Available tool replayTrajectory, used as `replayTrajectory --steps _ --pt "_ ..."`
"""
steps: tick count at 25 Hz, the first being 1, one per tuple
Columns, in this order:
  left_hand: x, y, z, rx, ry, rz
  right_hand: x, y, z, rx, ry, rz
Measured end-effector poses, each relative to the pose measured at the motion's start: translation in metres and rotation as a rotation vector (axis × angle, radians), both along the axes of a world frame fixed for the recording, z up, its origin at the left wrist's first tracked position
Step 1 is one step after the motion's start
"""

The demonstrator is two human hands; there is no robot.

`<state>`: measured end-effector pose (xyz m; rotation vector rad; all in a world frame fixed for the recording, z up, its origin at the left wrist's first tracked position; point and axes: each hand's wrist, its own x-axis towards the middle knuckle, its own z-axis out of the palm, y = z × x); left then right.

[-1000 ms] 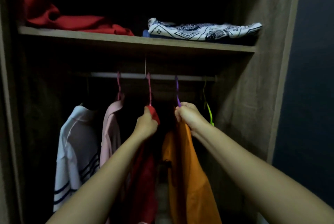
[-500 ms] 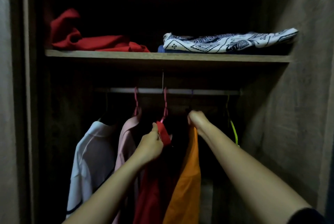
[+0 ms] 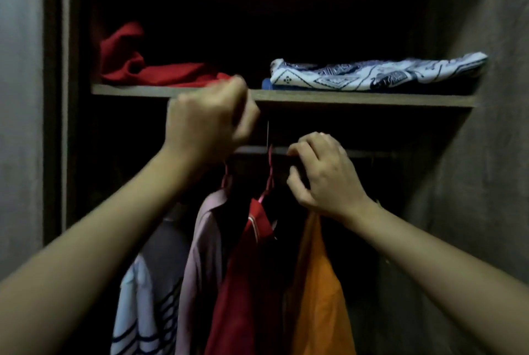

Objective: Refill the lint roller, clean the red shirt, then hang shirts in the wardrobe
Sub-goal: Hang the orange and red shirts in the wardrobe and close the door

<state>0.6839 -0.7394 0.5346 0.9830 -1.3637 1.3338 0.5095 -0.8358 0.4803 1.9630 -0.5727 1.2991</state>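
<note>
dim wardrobe (image 3: 472, 183) inside, red shirt (image 3: 246, 283) hung on the rail (image 3: 253, 150), both hands up by it.
red shirt hangs off a red hanger (image 3: 269, 180), long axis vertical, collar up at the hook, hem down past frame edge, turned edge-on to me, between pink shirt (image 3: 200, 254) and orange shirt (image 3: 317, 297); white striped shirt (image 3: 143, 297) furthest left. my left hand (image 3: 209, 123) is in front of the shelf (image 3: 343, 100) edge, clear of the shirts, fingers curled in, motion-blurred, can't tell if they pinch anything. my right hand (image 3: 323, 174) is at the rail just above the orange shirt, fingers curled, whatever they hold is hidden. on the shelf: folded red cloth (image 3: 160, 68) left, blue-white patterned cloth (image 3: 372, 74) right.
</note>
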Motion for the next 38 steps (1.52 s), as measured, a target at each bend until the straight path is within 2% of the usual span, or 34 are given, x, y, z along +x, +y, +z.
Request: replayTrajectory --steps 1,3,5,7,9,13,14,16,17,18,19,21,23,24,27,29,31,33,35,38 --pt "0.01 -0.001 0.024 0.005 0.005 0.031 0.002 -0.002 0.013 -0.079 0.029 -0.047" --pt "0.042 -0.017 0.064 0.161 0.11 0.245 0.007 -0.011 0.037 -0.111 0.108 -0.184" --pt "0.075 -0.028 0.085 0.512 0.324 0.437 0.009 -0.016 0.054 -0.096 0.223 -0.321" --pt "0.091 -0.029 0.091 0.867 0.526 0.421 0.008 -0.021 0.061 -0.095 0.269 -0.385" --pt "0.096 -0.024 0.089 0.989 0.485 0.387 0.009 -0.021 0.061 -0.076 0.287 -0.402" --pt "0.098 -0.005 0.09 0.852 0.189 0.324 0.011 -0.014 0.059 -0.012 0.27 -0.353" --pt "0.098 -0.001 0.088 0.737 0.101 0.331 0.011 -0.014 0.059 0.007 0.264 -0.328" --pt "0.101 0.006 0.086 0.386 -0.061 0.408 0.01 -0.012 0.061 0.048 0.274 -0.3" --pt "0.101 0.008 0.089 0.245 -0.1 0.468 0.009 -0.01 0.063 0.063 0.287 -0.287" --pt "0.105 0.009 0.095 0.202 -0.074 0.509 0.008 -0.008 0.066 0.076 0.301 -0.272" --pt "0.11 0.01 0.1 0.275 0.008 0.517 0.005 -0.004 0.069 0.092 0.314 -0.251" --pt "0.123 0.01 0.109 0.601 0.203 0.497 0.002 0.009 0.074 0.199 0.334 -0.214" --pt "0.131 0.009 0.106 0.794 0.219 0.469 0.002 0.021 0.075 0.3 0.313 -0.18" --pt "0.133 0.01 0.101 0.759 0.164 0.442 0.003 0.028 0.074 0.354 0.279 -0.154" --pt "0.127 0.024 0.076 0.448 -0.018 0.301 0.014 0.056 0.071 0.485 0.15 -0.013" --pt "0.121 0.043 0.057 0.329 -0.106 0.21 0.026 0.08 0.071 0.481 0.112 0.037" --pt "0.115 0.069 0.04 0.314 -0.126 0.136 0.042 0.102 0.073 0.382 0.045 0.125" --pt "0.109 0.095 0.022 0.34 -0.105 0.059 0.059 0.122 0.072 0.332 -0.02 0.303" --pt "0.106 0.123 0.004 0.369 -0.11 0.008 0.073 0.145 0.066 0.378 0.011 0.484" --pt "0.112 0.157 -0.024 0.45 -0.135 -0.068 0.081 0.172 0.045 0.419 0.096 0.557"
